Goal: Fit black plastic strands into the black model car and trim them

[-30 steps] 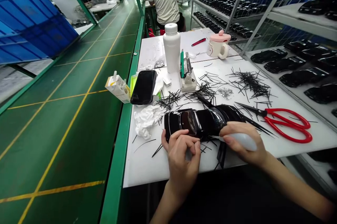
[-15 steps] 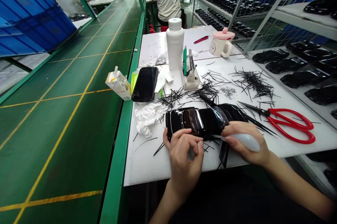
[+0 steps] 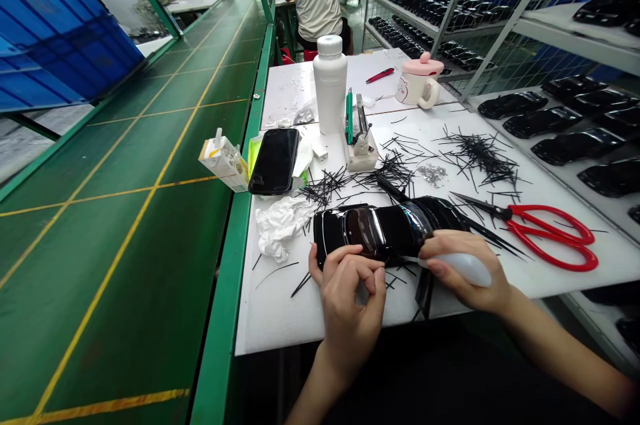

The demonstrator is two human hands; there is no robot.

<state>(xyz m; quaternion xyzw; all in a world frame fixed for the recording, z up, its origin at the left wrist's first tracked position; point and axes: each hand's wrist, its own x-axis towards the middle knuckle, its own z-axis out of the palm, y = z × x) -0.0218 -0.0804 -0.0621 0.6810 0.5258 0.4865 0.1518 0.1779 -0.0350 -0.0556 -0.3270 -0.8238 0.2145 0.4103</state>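
Note:
A glossy black model car (image 3: pixel 395 228) sits on the white table in front of me. The outer fingers of my left hand (image 3: pixel 350 292) rest against its near side and one end. Thumb and index finger of that hand are pinched together beside the car's lower edge; whatever is between them is too small to make out. In my right hand (image 3: pixel 465 272) is a translucent white squeeze bottle (image 3: pixel 470 268), its thin nozzle pointing left at the car's near side, close to the pinched fingertips. Thin black strips (image 3: pixel 327 185) are scattered around the car.
Red-handled scissors (image 3: pixel 555 235) lie to the right. Behind the car stand a white bottle (image 3: pixel 330 88), a tool holder (image 3: pixel 361 155) and a lidded mug (image 3: pixel 419 85). A phone (image 3: pixel 274 162) and crumpled tissue (image 3: pixel 283 225) are left, beside a green conveyor (image 3: pixel 125 265). A person sits ahead.
The view has shifted very slightly. Both hands, the squeeze bottle and the model car keep practically the same positions.

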